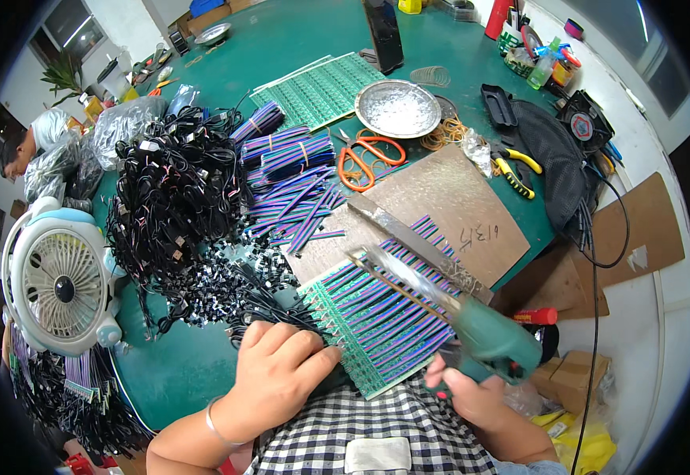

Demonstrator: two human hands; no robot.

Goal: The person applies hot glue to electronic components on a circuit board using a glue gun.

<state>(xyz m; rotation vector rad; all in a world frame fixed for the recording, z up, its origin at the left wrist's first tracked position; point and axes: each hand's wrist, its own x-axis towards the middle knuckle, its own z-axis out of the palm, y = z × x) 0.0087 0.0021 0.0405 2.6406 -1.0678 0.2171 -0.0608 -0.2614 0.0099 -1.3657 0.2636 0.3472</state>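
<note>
A green circuit board panel (366, 370) lies tilted in front of me, with rows of striped flat wires (384, 317) across it. A metal bar (416, 245) rests over the wires' far ends. My left hand (282, 380) is closed at the panel's left edge, thumb and fingertips close to the solder pads; whatever they pinch is hidden. My right hand (472, 392) grips a green soldering gun (495, 340), smeared by motion, its tip pointing up and left above the wires. Black cables (270, 305) with small connectors lie just beyond my left hand.
A brown board (472, 198) lies under the panel. Left stand a heap of black cables (175, 190) and a white fan (60, 285). Farther off are orange-handled scissors (369, 162), a metal bowl (398, 109) and yellow-black pliers (517, 172). Another person (40, 134) is at far left.
</note>
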